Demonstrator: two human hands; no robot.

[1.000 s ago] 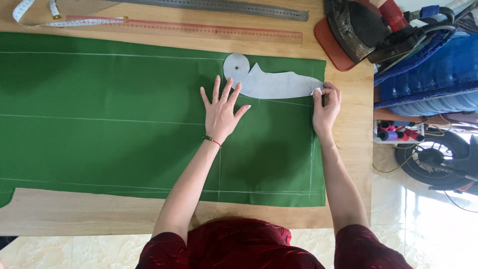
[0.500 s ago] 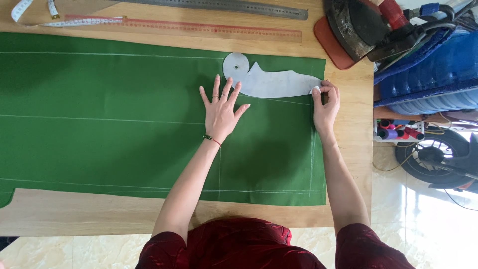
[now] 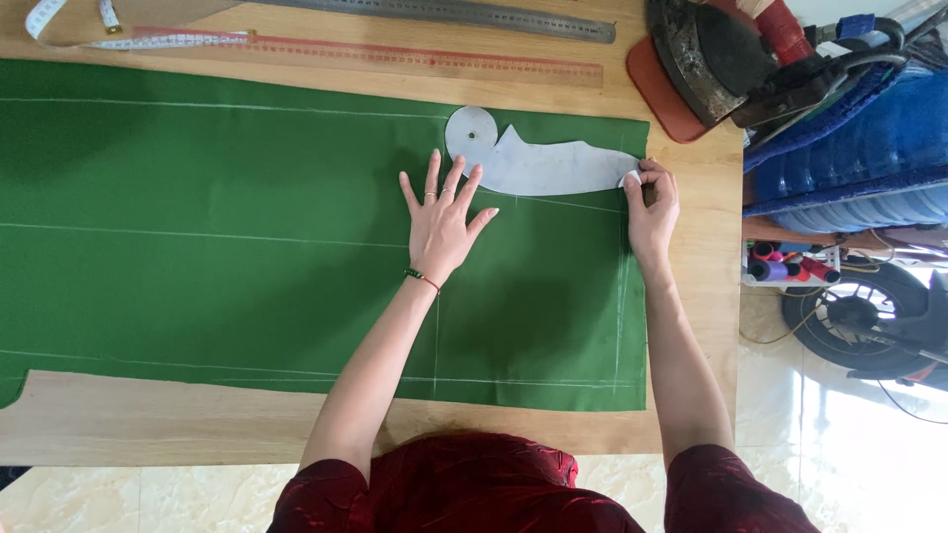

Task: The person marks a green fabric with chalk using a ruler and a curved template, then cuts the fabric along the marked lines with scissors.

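Observation:
A green cloth (image 3: 217, 247) with thin chalk lines lies flat on a wooden table (image 3: 148, 424). On its upper right part rests a pale grey curved pattern piece (image 3: 538, 163) with a round end. My left hand (image 3: 441, 219) lies flat on the cloth, fingers spread, fingertips touching the pattern's lower edge. My right hand (image 3: 652, 202) is at the cloth's right edge, fingers pinched on a small white piece of chalk (image 3: 629, 179) against the pattern's right tip.
A long wooden ruler (image 3: 395, 54), a metal ruler (image 3: 474, 14) and a measuring tape (image 3: 69, 25) lie along the far edge. An iron (image 3: 706, 54) sits on a brown pad at the far right corner. Blue bags and a wheel stand beside the table.

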